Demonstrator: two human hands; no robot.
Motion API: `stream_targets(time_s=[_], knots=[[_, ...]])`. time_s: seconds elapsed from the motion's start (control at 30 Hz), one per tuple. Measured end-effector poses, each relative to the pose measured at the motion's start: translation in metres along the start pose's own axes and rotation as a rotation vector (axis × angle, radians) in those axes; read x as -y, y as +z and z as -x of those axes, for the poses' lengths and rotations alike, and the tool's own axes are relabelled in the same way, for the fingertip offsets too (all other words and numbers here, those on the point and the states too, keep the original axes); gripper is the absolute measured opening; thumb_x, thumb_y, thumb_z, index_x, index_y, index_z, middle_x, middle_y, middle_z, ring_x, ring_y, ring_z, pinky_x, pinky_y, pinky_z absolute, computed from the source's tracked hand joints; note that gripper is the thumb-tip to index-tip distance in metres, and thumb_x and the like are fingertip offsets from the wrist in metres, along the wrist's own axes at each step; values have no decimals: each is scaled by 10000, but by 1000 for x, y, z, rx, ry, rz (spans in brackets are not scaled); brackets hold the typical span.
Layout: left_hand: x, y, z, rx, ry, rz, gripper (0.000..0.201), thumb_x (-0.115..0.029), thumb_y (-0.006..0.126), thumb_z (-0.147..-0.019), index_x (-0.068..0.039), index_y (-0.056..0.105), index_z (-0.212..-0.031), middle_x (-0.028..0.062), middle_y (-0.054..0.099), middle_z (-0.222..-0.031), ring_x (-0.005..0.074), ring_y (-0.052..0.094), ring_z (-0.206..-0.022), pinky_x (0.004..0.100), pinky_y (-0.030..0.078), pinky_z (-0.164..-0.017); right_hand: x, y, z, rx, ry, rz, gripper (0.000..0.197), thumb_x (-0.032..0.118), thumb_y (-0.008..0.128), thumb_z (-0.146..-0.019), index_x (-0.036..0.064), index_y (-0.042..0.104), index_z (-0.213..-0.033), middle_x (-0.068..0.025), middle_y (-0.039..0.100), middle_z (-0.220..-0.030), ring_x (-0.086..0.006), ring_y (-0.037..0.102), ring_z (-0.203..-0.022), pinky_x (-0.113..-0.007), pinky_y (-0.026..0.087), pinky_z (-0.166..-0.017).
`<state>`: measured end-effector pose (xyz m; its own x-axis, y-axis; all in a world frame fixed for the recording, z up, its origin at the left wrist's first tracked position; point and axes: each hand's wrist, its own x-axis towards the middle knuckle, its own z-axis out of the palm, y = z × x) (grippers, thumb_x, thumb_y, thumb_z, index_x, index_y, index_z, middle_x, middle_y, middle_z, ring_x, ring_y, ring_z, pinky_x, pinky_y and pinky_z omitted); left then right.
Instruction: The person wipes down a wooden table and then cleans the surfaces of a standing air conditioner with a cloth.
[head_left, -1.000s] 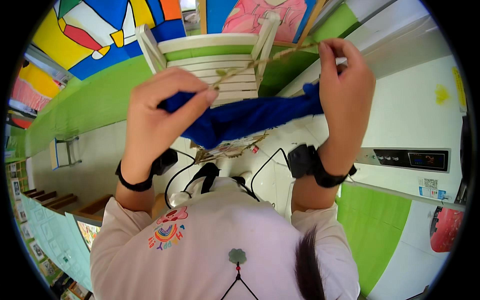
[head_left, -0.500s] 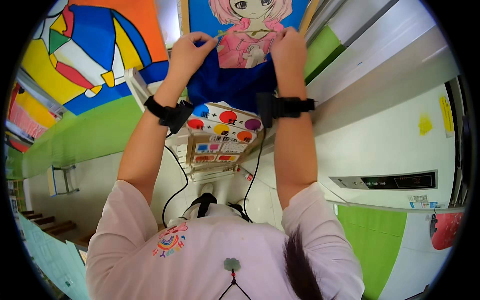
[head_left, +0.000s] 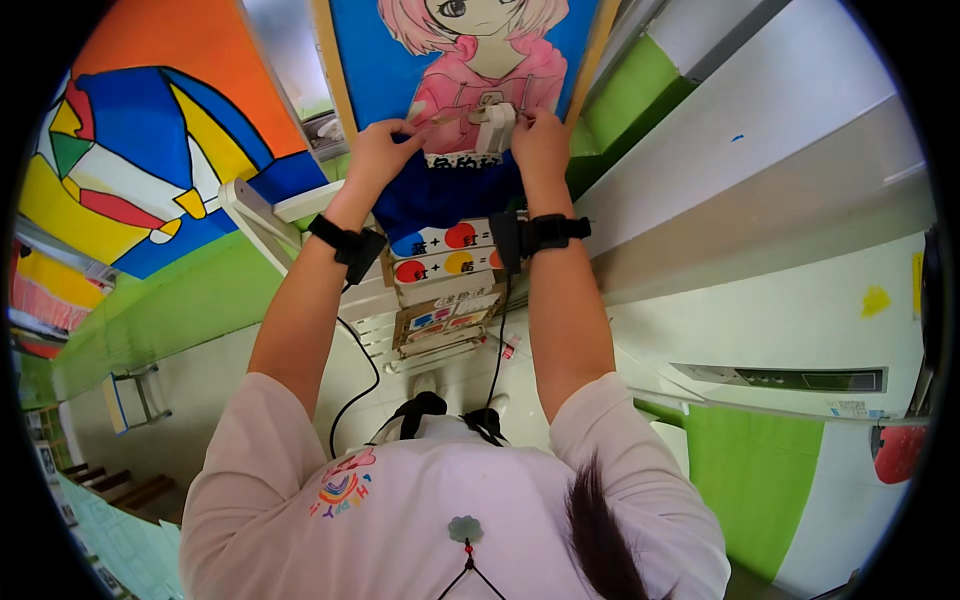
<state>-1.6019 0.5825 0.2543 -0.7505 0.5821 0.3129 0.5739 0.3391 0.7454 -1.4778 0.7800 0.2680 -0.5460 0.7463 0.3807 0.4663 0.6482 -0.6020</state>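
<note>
A dark blue cloth (head_left: 440,195) hangs between my two hands, in front of a white easel. My left hand (head_left: 380,152) is closed in a pinch at its upper left corner. At the opposite upper corner, my right hand (head_left: 541,148) has its fingers pressed together on the cloth. Between the fingertips runs a thin, pale brownish cord (head_left: 445,120), partly lost against the picture behind. That picture is a framed painting (head_left: 490,75) of a pink-haired cartoon figure in a pink hoodie. A white easel clamp (head_left: 496,130) stands at its lower edge, close to my right fingers.
Below the cloth, a board with coloured dots (head_left: 445,263) rests on the easel. A large colourful painting (head_left: 140,130) stands at left. On the right is a white cabinet-like appliance (head_left: 780,330) with a dark panel. Black cables (head_left: 372,365) hang from both wrist straps.
My hands and the blue cloth sit lower in view and a little closer together. The cord looks slacker. More of the painting and the white clamp shows above the cloth.
</note>
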Motion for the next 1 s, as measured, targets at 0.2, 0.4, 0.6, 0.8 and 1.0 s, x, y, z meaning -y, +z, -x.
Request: stream_targets(time_s=[0.2,0.4,0.6,0.8,1.0], knots=[[-43,-21,28,-170,207,-138,296,-226,736,-797,-33,673,-1012,104,676,-908,223,646,-837,305,480,-744,14,-23,41,-59,-40,-61,312,122,526,-866,-7,548,-1149,-226,572,-1118,-418,564,-1018,-462,488,-813],[-97,-77,97,-215,160,-129,212,-138,698,-836,-15,663,-1005,114,657,-893,208,628,-826,282,475,-766,47,-97,123,-346,-202,-228,223,100,575,-863,4,564,-1064,-190,590,-1067,-377,594,-949,-432,500,-774],[-130,-122,162,20,-24,91,174,-107,700,-833,10,668,-958,62,657,-833,132,604,-811,258,463,-786,43,-193,198,328,59,-357,183,172,685,-832,19,620,-909,-103,651,-764,-242,615,-654,-326,487,-601],[-208,-91,205,313,226,168,365,61,602,-751,-29,588,-1105,82,577,-1025,182,545,-971,265,416,-857,-6,-270,240,316,-88,-634,265,-17,609,-764,53,562,-1015,-23,572,-863,-102,493,-748,-241,428,-599],[-282,-32,231,171,528,252,296,91,633,-748,-20,612,-1022,99,567,-1072,215,558,-961,298,452,-834,-69,-360,269,-57,9,-561,420,-157,503,-692,52,542,-1055,-76,539,-1045,-167,556,-923,-271,477,-783]])
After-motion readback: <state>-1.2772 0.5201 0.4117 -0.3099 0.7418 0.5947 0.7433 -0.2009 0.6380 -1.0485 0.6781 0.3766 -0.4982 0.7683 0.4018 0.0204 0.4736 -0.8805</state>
